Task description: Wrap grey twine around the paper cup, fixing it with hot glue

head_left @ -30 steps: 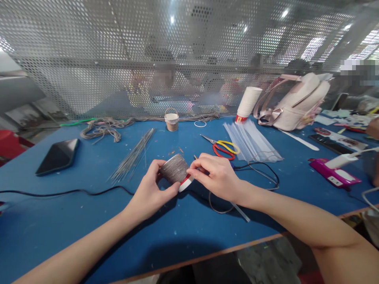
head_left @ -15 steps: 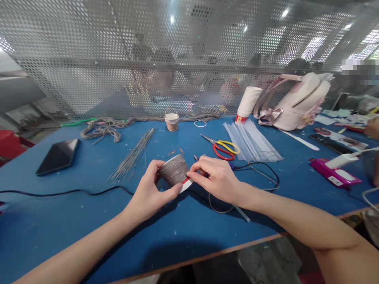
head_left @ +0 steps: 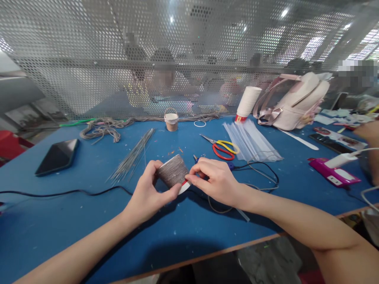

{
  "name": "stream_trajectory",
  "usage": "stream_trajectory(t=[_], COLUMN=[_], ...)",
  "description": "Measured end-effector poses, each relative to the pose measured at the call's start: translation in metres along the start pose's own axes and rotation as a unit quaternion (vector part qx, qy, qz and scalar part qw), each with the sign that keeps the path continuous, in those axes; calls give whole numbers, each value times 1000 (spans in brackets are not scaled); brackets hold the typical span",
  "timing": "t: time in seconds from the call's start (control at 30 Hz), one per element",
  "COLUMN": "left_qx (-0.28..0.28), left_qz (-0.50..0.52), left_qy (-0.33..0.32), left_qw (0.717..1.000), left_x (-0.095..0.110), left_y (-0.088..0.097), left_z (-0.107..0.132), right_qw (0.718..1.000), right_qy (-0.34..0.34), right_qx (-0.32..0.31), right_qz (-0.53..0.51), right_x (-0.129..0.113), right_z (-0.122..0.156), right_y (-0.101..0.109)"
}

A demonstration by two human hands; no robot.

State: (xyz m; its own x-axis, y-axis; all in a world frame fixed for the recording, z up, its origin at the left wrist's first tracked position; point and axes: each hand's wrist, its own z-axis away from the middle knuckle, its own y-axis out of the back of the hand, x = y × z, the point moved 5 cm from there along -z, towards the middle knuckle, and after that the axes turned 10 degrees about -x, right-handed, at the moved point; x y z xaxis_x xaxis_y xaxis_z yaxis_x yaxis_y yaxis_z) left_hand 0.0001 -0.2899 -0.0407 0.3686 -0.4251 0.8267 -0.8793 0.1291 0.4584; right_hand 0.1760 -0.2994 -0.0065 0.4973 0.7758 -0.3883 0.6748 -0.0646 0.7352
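Note:
A paper cup point(head_left: 174, 172) wound with grey cord lies tilted in my left hand point(head_left: 149, 193), its fingers and thumb gripping it from both ends. A strip of red and white paper shows bare at the lower right end. My right hand point(head_left: 214, 181) pinches at the edge of the winding, thumb and fingers closed on the grey cord point(head_left: 217, 212), which loops below the wrist. Behind that hand, a blue tool point(head_left: 230, 166) with a black cable is mostly hidden. Scissors point(head_left: 224, 149) with red and yellow handles lie just beyond.
Clear plastic strips point(head_left: 251, 142), stacked paper cups point(head_left: 248, 103) and a pale backpack point(head_left: 299, 102) stand or lie at the right. Left are wire stems point(head_left: 134, 156), a phone point(head_left: 57, 157) and a cord bundle point(head_left: 100, 130). A small handled bucket point(head_left: 171, 121) stands against the mesh screen point(head_left: 103, 79).
Both hands and the wrapped cup have barely moved, shifting very slightly left in view. The grip on the cup and the pinch at its edge stay the same.

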Motion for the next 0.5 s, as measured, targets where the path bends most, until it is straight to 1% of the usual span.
stream_trajectory(t=[0.3, 0.5], left_qx=[2, 5], left_qz=[7, 4], left_qy=[9, 3], left_qw=[1000, 1000], left_x=[-2, 1], left_y=[0, 2], left_z=[2, 1], right_qw=[1000, 995], right_qy=[-13, -54], right_qx=[-10, -6], right_qz=[-22, -84], right_x=[1, 9], right_z=[1, 2], right_y=[-1, -5])
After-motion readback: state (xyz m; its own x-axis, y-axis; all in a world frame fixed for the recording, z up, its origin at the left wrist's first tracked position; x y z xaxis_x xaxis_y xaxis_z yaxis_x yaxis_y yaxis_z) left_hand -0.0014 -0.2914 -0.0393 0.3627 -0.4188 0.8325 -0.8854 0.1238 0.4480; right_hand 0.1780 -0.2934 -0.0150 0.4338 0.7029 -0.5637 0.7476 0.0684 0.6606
